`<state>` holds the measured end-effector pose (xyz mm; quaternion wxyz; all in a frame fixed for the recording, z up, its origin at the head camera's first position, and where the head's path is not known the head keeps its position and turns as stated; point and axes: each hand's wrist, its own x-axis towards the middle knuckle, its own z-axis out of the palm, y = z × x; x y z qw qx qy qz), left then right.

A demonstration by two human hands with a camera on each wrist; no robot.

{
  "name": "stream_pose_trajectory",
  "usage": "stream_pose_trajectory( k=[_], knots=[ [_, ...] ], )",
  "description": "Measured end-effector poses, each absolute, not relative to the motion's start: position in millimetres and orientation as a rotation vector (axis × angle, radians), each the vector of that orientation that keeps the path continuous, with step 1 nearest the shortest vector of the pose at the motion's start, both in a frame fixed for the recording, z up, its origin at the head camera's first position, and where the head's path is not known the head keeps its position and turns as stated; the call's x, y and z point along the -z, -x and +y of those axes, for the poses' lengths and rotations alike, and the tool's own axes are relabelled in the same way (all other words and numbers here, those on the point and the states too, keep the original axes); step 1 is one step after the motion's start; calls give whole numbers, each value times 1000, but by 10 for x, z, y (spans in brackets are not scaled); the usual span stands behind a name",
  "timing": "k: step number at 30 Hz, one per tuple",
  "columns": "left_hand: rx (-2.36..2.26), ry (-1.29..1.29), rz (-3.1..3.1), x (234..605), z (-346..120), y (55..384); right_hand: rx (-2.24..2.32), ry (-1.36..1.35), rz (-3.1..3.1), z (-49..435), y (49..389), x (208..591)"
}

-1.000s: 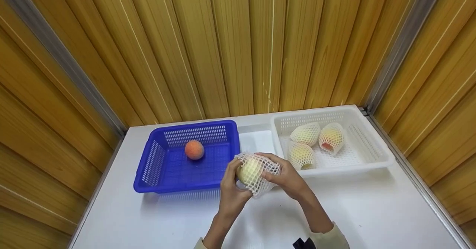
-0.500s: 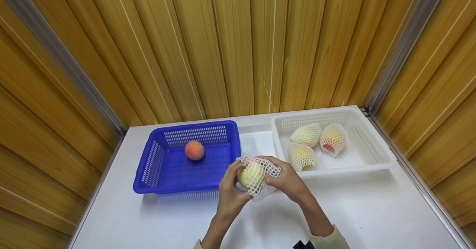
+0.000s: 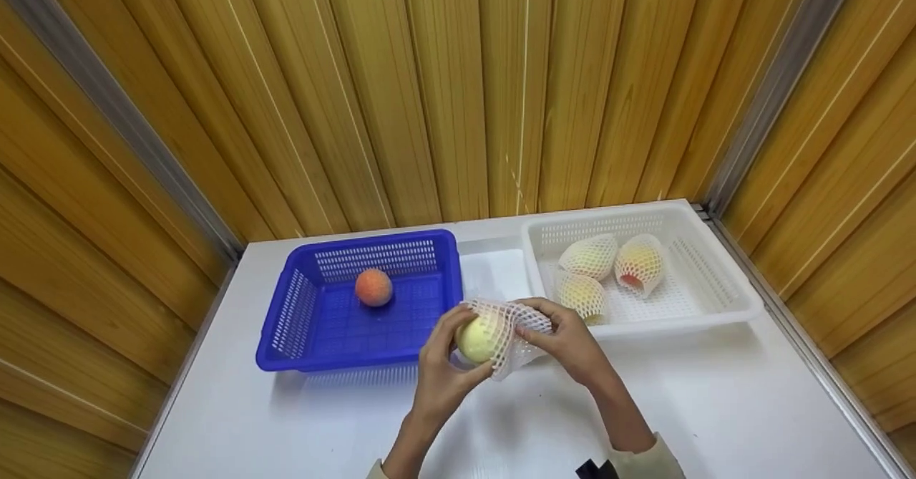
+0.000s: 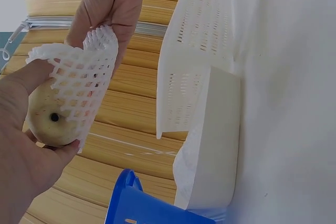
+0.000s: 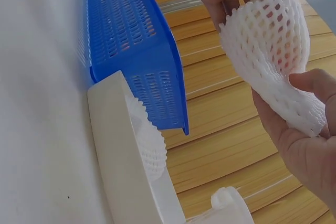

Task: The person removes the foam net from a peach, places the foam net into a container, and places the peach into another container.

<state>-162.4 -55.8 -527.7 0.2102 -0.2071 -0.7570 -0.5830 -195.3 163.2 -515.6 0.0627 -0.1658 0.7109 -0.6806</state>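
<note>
Both hands are up over the table's front half, working on a pale yellow peach [image 3: 475,339] partly covered by a white foam net sleeve [image 4: 90,85]. My left hand [image 3: 442,371] grips the bare end, fingers and thumb around the fruit; a dark round spot shows on that end in the left wrist view. My right hand [image 3: 565,339] pinches the gathered far end of the net between thumb and fingers. In the right wrist view the net [image 5: 273,40] stretches away from the fruit, with a reddish patch showing through the mesh.
At left, a blue basket [image 3: 300,354] holds one orange-red peach [image 3: 373,288]. A white basket [image 3: 715,314] at right has 3 netted peaches [image 3: 639,265]. Between them stands a low white box [image 5: 123,145] with a foam net [image 5: 149,142] inside.
The foam net has slid to the right off part of the peach, baring more of its left side. My right hand has moved slightly right with the net; the left hand stays nearly in place.
</note>
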Motion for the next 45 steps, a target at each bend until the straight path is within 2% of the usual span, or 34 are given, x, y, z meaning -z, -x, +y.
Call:
stream_pose_trajectory(
  k=[15, 23, 30, 45],
  knots=[
    [1513, 601, -2099, 5358, -785, 1639, 2090, 286, 2231, 1778, 1953, 5204],
    [1432, 565, -2077, 5082, -877, 1532, 2148, 172, 2268, 1823, 1978, 5216],
    [1434, 544, -2076, 5367, -1039, 1707, 2157, 129, 2333, 1852, 1996, 5242],
    [1359, 468, -2133, 5380, -1220, 1711, 2172, 93, 2307, 1892, 2023, 5237]
  ],
)
